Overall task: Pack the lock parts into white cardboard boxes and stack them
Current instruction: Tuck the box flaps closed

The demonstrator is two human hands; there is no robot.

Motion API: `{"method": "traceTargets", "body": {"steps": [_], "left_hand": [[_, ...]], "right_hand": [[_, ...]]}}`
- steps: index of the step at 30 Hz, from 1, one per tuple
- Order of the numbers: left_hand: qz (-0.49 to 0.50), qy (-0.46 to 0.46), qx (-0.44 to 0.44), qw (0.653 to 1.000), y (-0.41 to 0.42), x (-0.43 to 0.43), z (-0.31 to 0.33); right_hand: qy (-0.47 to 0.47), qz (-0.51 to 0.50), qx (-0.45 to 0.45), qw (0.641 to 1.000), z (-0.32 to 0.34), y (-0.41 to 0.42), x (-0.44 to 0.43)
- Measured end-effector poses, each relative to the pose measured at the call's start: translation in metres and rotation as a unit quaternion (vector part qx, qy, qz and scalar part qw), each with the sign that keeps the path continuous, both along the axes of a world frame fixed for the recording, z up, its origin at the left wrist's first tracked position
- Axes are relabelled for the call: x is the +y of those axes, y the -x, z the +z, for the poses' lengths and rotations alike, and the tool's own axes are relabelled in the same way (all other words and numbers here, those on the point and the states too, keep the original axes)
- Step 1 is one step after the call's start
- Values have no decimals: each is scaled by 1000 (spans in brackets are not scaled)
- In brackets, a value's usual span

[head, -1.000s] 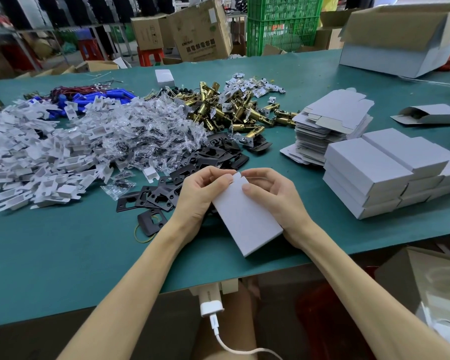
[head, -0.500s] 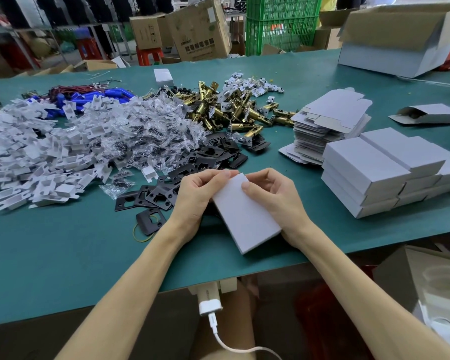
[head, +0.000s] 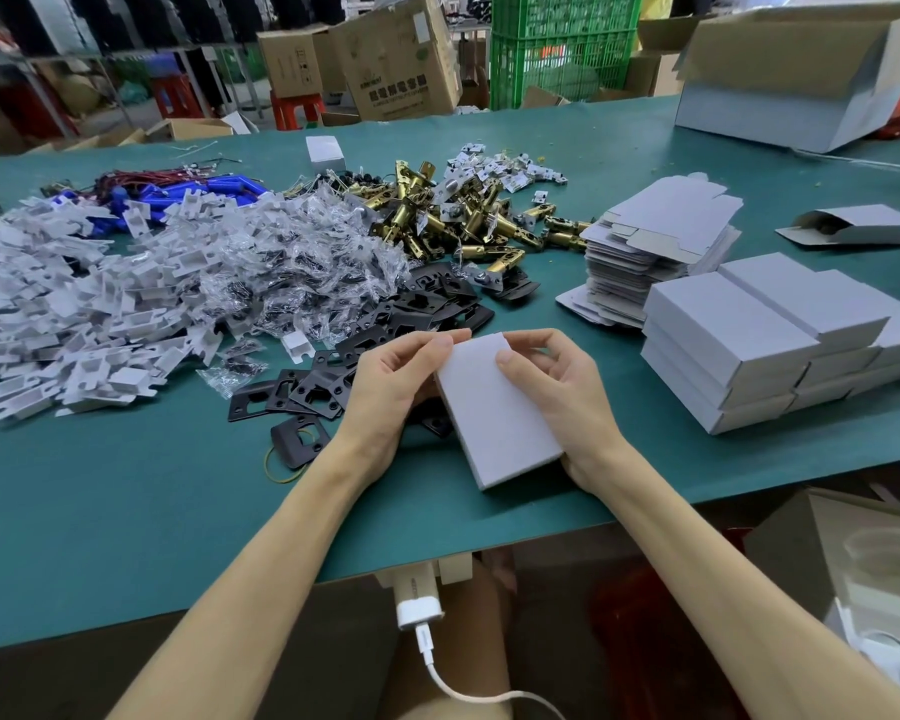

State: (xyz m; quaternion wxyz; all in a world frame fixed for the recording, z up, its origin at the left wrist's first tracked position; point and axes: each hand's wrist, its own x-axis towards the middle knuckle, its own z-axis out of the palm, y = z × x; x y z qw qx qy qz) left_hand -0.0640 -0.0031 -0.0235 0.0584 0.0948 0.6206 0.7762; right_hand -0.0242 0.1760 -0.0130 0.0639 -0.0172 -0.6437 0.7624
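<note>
At the near edge of the green desk (head: 126,511), I see the left hand (head: 385,392) and right hand (head: 557,387) meet at the far end of a white box (head: 494,418). Each hand pinches a far corner, with the thumb on top and the fingers curled beneath. The box lies slanted between them, its near end low over the desk. I judge this grip serves to close the end flap, since that end faces away from me and both thumbs bear down there.

The supplies sit within arm's reach, which looks deliberate. Black plates (head: 411,314) lie just beyond the hands, with brass latches (head: 437,220) behind them. Clear packets (head: 292,262) and white plastic pieces (head: 74,314) spread away to the left. To the right stand flat box blanks (head: 645,236) and, nearer, a stack of closed boxes (head: 739,345), so a finished box needs only a short move across.

Much escapes me. I cannot tell whether the held box has parts inside, or whether its flap is already tucked in. The fingers under it are hidden, and I cannot say if its near end touches the desk. The frame's right edge cuts off the stack. An open box (head: 853,228) lies on its side farther back, with something dark inside that I cannot make out.
</note>
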Motion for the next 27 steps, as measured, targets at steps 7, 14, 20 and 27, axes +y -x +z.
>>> {"method": "traceTargets", "body": {"steps": [7, 14, 20, 27], "left_hand": [[-10, -3, 3, 1000, 1, -1, 0], [-26, 7, 40, 999, -2, -1, 1], [-27, 39, 75, 996, -4, 0, 1], [-28, 49, 71, 996, -3, -1, -1]], "right_hand": [[-11, -17, -8, 1000, 0, 0, 1], [6, -21, -1, 1000, -2, 0, 2], [-6, 15, 18, 1000, 0, -1, 2], [-32, 4, 13, 999, -1, 0, 2]]}}
